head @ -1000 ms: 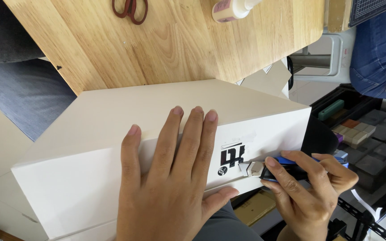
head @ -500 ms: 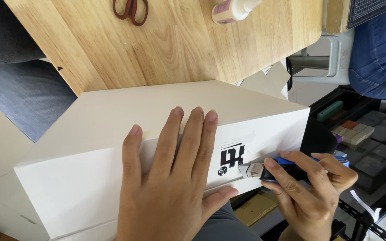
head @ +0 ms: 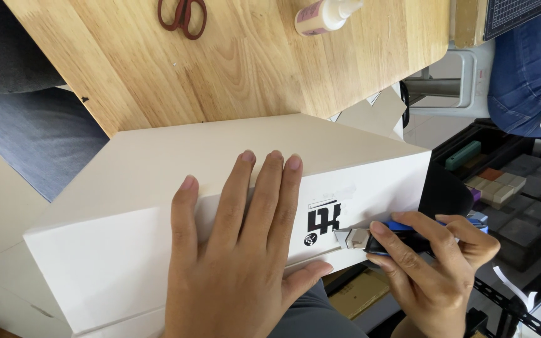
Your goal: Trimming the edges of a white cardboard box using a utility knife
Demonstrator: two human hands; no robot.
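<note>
Hands worked apart: left hand (head: 236,263) lay flat, fingers spread, on the white box (head: 126,250), right hand (head: 433,269) clenched a blue utility knife (head: 377,236) against its side

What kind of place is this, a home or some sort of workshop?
Most likely a craft or hobby workspace. A wooden table holds red-handled scissors and a glue bottle, a cutting mat lies at its corner, and a bin of small blocks sits beside it.

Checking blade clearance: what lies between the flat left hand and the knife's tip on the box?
In the head view, only bare white box face with a black printed mark separates left hand from utility knife.
</note>
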